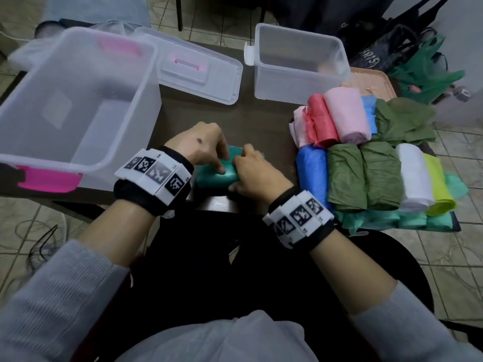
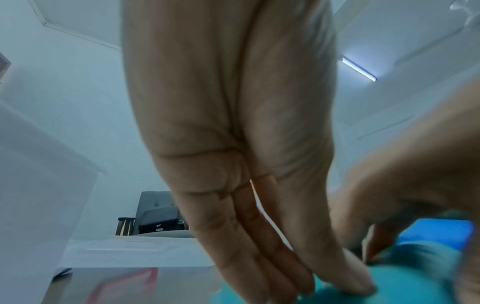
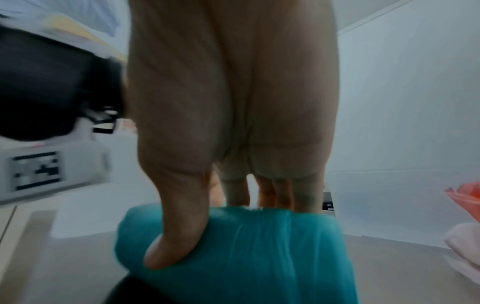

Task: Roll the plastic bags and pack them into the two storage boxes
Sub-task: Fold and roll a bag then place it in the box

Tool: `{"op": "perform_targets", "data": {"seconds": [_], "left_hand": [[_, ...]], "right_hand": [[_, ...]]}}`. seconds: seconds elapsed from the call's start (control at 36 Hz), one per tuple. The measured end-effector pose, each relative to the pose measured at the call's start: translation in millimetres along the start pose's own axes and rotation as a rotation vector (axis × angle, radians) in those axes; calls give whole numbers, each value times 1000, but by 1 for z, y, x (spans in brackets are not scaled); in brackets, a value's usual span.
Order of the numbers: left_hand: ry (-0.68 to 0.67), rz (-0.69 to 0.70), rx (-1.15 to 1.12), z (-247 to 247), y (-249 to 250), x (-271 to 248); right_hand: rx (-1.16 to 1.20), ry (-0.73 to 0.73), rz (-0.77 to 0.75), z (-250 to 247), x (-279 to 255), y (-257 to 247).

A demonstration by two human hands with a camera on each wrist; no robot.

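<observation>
Teal bag roll [image 1: 218, 176] lies on table [image 1: 261, 121] at near edge, just right of big clear box w/ pink latches [image 1: 78, 100]: right hand [image 1: 257, 171] wraps it, thumb under, left hand [image 1: 201, 146] presses straight fingertips [image 2: 306, 283] on top.

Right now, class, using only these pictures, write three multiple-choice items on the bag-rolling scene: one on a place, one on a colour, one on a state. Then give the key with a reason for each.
1. Where is the stack of rolled bags?
A. in the large box
B. on the table to the person's right
C. on the floor

2. What colour is the bag under both hands?
A. teal
B. yellow
C. white

3. What state is the large box with pink handles in?
A. lidded
B. full of rolls
C. open and empty

Key: B, the rolls lie beside the right hand; A, teal plastic shows under the left hand and in the right wrist view; C, its bare floor shows through the open top.
</observation>
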State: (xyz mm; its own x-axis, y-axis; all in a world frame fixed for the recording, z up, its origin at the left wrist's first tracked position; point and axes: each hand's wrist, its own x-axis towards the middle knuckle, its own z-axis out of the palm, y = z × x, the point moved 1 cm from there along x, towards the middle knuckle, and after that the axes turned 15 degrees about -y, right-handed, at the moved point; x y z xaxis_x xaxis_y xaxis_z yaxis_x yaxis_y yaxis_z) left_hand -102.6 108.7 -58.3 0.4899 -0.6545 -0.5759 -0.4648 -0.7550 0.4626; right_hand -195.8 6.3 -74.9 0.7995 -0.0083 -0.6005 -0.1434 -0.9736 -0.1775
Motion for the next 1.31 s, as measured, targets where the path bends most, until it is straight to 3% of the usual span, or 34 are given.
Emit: {"op": "perform_targets", "data": {"seconds": [0.22,0.5,0.67,1.0,1.14,1.22,1.31], "left_hand": [[29,13,-26,9,0,-11],[-3,-14,-82,2,-4,0],[-2,-17,-74,1,-5,3],[29,60,-52,5,-6,1],[70,90,-63,12,-9,1],[174,111,-68,14,-8,-4],[376,177,-146,2,-1,-24]], "right_hand": [[48,-223,-3,-41,20,16],[82,-240,10,-46,35,24],[109,-321,13,-45,34,24],[56,-96,-132,-15,28,21],[-10,-9,-108,3,19,18],[3,38,-95,7,16,17],[68,32,-90,6,18,19]]}}
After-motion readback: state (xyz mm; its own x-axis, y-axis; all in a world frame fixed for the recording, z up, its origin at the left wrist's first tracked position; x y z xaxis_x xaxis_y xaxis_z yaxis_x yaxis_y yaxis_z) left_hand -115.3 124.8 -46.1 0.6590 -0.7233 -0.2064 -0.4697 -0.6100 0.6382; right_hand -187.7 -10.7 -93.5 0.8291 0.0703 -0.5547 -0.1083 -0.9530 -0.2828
